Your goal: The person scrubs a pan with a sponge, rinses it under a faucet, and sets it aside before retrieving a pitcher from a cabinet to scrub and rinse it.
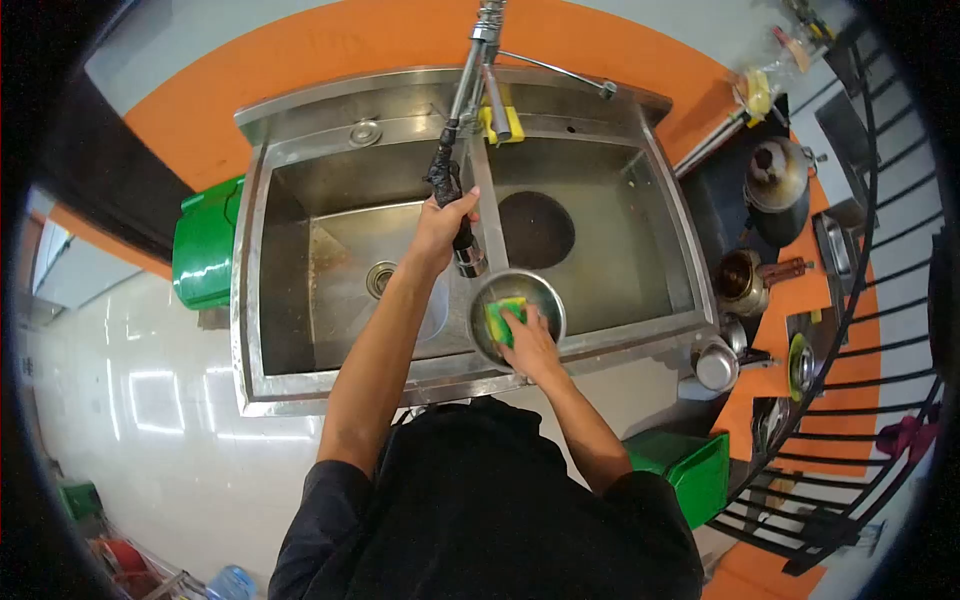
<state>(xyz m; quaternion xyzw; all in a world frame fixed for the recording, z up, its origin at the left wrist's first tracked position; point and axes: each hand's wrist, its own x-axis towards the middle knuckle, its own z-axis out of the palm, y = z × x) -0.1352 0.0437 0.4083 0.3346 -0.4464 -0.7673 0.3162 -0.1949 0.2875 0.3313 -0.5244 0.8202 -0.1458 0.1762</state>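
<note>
My left hand point(440, 230) is wrapped round the black grip of a pull-down spray faucet point(446, 165), whose metal nozzle points down over the divider between two sink basins. Below and right of the nozzle, a round steel bowl point(480, 335) sits at the front of the divider. Inside it, my right hand point(532, 345) presses a green and yellow sponge point(505, 318) with curled fingers. A dark round disc point(536, 230) lies in the cloudy water of the right basin point(620, 240). The left basin point(345, 240) has a drain point(380, 280) and a clear plastic piece beside it.
A yellow sponge point(513, 124) rests on the back ledge. Green bins point(208, 245) stand at left and front right point(700, 475). Pots point(740, 282) and a small saucepan point(716, 365) line the right-hand counter, by a black metal railing point(870, 350).
</note>
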